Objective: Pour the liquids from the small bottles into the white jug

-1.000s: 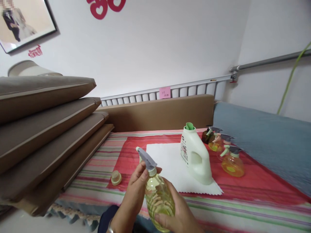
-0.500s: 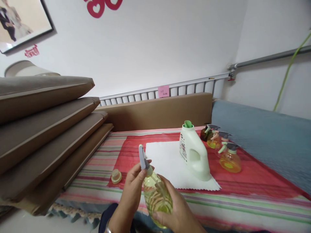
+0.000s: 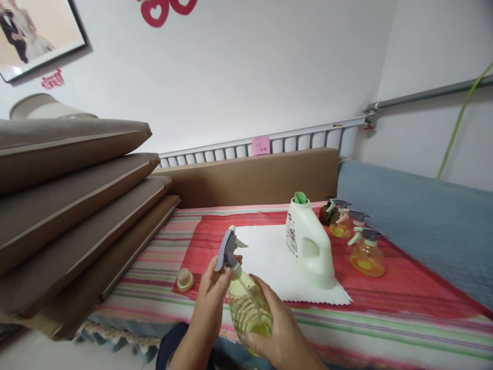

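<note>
A clear spray bottle (image 3: 249, 303) with yellowish liquid is tilted in front of me, its dip tube visible inside. My right hand (image 3: 283, 326) wraps round the bottle's body from the right. Closed on the collar just under the grey trigger head (image 3: 228, 251) are the fingers of my left hand (image 3: 212, 288); the pale trigger points right. Beyond the bottle, a pale green jug (image 3: 314, 246) stands uncapped on a white sheet (image 3: 262, 246), with a green spout in its neck. A pale cap (image 3: 185, 279) lies left of my hands.
Several spray bottles (image 3: 367, 259) with coloured liquid stand in a row on the red cloth (image 3: 408, 288) at right. Stacked brown cushions (image 3: 77, 210) rise at left. A brown padded board (image 3: 250, 177) and a white radiator (image 3: 227, 152) line the back.
The trigger head has turned on the bottle, so its trigger now shows pointing right. My left fingers have shifted slightly at the collar. The jug and cap stayed put.
</note>
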A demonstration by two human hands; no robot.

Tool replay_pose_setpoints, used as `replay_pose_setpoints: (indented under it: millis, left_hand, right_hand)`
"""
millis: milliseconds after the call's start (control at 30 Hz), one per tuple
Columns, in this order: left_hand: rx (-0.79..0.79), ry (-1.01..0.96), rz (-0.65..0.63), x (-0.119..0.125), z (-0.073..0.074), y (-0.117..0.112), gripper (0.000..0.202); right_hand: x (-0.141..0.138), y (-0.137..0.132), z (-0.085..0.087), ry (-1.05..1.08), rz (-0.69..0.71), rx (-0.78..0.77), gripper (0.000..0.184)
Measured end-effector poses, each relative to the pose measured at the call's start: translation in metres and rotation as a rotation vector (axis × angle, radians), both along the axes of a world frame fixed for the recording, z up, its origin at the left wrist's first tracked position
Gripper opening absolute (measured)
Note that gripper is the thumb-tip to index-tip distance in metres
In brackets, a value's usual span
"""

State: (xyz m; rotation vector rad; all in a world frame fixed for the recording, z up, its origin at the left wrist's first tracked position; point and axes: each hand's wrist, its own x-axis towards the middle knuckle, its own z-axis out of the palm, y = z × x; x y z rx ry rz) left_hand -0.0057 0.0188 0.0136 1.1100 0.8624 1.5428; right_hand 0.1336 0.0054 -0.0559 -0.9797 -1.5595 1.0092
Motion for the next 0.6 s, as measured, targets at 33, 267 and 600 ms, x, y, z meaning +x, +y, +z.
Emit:
replay_pose_setpoints:
  millis: [33,267,600]
  left_hand:
    - [0.016,0.019,0.019,0.001,0.001,0.0,0.039]
    - [0.014,0.004,-0.092,-0.003,0.003,0.002,0.028]
    - [0.019,0.084,-0.159,-0.009,0.007,0.002,0.021]
  right_hand:
    - [0.0,0.0,-0.001,-0.013,-0.002,0.004,0.085]
    - [0.003,-0.002,0.003,0.072,0.115,-0.049,0.088]
    - [0.01,-0.001,0.018,0.244,0.29,-0.168,0.089]
